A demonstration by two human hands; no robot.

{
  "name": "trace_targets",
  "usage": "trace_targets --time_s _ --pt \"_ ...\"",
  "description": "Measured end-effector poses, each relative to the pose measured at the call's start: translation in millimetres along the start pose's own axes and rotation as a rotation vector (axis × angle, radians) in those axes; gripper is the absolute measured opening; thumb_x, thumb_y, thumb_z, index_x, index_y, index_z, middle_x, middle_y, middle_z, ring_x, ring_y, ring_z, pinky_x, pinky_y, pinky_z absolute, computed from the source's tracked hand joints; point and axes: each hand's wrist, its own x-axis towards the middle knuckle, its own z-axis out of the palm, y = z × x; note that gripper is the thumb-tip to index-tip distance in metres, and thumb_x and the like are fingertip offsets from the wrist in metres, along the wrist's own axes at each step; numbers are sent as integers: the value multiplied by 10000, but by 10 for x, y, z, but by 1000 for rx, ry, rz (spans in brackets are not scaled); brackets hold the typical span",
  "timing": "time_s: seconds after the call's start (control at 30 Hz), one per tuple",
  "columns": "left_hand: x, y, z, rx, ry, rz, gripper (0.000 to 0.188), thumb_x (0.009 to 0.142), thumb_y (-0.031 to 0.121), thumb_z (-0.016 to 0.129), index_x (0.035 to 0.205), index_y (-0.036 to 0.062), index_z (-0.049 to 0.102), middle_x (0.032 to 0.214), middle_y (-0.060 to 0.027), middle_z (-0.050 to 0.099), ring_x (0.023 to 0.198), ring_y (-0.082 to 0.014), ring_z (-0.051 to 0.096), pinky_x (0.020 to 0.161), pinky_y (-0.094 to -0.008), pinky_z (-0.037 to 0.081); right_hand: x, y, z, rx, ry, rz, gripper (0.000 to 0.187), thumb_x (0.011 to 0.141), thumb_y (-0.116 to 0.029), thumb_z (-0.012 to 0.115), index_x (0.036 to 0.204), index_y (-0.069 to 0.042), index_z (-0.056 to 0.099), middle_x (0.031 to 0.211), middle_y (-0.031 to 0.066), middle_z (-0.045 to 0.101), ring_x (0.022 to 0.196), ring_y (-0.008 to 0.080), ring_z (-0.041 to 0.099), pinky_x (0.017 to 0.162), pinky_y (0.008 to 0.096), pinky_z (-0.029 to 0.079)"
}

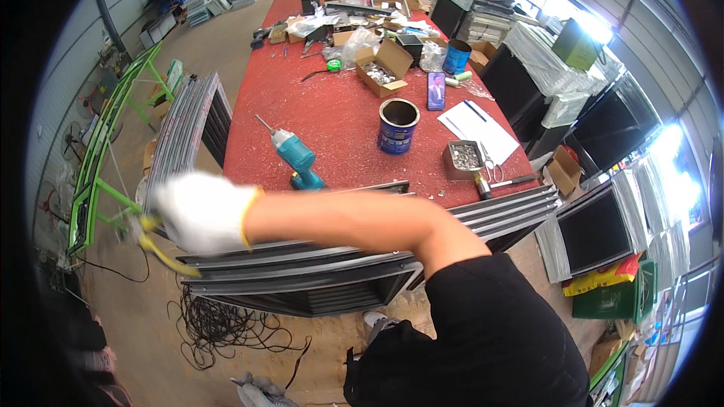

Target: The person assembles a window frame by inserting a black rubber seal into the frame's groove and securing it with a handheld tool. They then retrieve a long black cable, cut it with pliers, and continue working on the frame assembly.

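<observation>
My right arm crosses in front of me to the left. My right hand (204,211), in a white glove with a yellow cuff, is blurred by motion. It appears closed around a tool with curved yellow handles (170,258); its exact kind is smeared. The hand is at the left end of stacked dark metal frames (302,286) along the table's near edge. A teal cordless drill (296,154) with a long bit lies on the red table (339,120) beyond my forearm. My left hand is not recognisable in view.
On the table stand a blue can (397,128), a box of small metal parts (462,158), scissors (492,167), a phone (436,90) and an open carton (383,68). More frames (185,132) lean at left. Tangled black cable (226,328) lies on the floor.
</observation>
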Motion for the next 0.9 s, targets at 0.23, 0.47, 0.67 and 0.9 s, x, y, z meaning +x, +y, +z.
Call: trace_targets --time_s 0.23,0.47,0.67,0.9 --pt "68 -366 -251 590 -139 406 463 1021 241 704 1367 -61 645 1278 -275 719 1151 -419 708 1018 -484 571 -1685 -538 1207 413 -158 252 289 994 -102 624 1258 11 651 1102 249 725 1012 455 722 853 522 585" --pt "-138 -150 -87 228 -95 218 355 1122 329 519 1206 22 675 947 -92 635 827 -188 590 712 -338 485 -2243 -749 1657 734 -326 682 415 1077 -332 595 1351 -21 630 1238 263 720 1144 431 711 998 471 552" --pt "-459 -2 -171 596 -339 556 309 1122 252 542 1099 -12 701 985 -149 709 873 -286 664 784 -389 529 -2432 -737 1737 1251 -384 815 470 1028 -406 730 1227 19 705 1085 113 762 976 176 716 893 347 578" --pt "-621 356 -487 264 -358 3 408 1091 338 655 1269 -22 723 921 -6 684 811 -82 573 733 -249 471 -2546 -723 1397 1155 -514 936 592 909 -42 744 1456 52 537 1086 141 747 980 225 723 898 358 596"
